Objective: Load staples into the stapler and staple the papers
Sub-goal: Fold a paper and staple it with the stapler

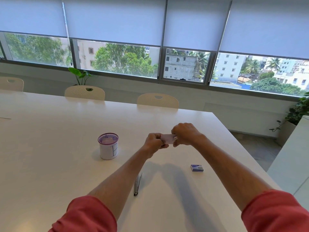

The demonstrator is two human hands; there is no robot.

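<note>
While you hold both arms out over the table:
Left hand: fingers pinch the small papers.
Right hand: fingers grip their right end.
Stapler: lies open, near you.
Staple box: right of it.

Both bare arms reach out — the left hand and right hand meet, fingers pinched closed together.

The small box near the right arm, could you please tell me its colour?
The small box is blue with a pale label, per the head view.
</note>
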